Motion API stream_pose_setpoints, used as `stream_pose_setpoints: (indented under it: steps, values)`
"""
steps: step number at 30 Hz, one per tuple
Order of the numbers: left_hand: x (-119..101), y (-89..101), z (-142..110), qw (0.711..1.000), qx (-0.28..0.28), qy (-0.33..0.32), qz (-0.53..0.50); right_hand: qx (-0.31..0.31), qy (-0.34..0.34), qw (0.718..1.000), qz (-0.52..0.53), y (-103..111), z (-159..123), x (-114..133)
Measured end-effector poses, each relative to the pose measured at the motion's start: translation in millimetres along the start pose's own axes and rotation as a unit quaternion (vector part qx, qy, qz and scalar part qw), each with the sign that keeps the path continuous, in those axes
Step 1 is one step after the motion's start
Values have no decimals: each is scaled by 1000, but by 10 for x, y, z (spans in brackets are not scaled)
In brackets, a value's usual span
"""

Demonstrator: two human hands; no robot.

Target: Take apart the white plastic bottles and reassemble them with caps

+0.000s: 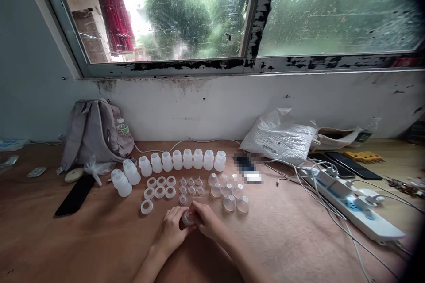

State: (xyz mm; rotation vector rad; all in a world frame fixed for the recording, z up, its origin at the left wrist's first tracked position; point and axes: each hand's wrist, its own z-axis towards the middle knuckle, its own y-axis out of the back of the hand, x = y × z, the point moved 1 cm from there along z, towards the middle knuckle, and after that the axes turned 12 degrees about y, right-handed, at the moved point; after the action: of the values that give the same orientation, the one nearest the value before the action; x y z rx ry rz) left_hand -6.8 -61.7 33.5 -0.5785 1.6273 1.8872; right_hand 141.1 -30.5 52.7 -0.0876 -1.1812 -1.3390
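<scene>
My left hand (174, 227) is closed around a whitish ridged bottle ring (186, 218), low over the table in front of me. Against the ring's right side, my right hand (206, 221) has its fingers pinched together, and they cover whatever is between them. Just beyond the hands lie several white bottle rings (160, 192), several clear silicone nipples (191, 190) and several clear dome caps (229, 202). Behind these, milky baby bottles (177, 160) stand open-topped in a row. Two more bottles (121, 182) at the left end each have another piece nested on or against them.
A grey backpack (91, 130) leans on the wall, with a black phone (75, 195) in front. At right are a silvery mailer bag (280, 137), a white power strip (361, 212) with trailing cables, and dark phones (353, 166). The wooden table (83, 247) meets the wall under a window.
</scene>
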Motion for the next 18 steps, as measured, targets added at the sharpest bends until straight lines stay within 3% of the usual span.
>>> stream_pose_setpoints:
  steps: [10, 18]
  values:
    - [1, 28, -16, 1000, -14, -5, -3, -5, 12, 1000, -17, -73, -1, -58]
    - [-10, 75, -21, 1000, -16, -9, -19, -5, -10, 1000, -2, 30, 30, 24]
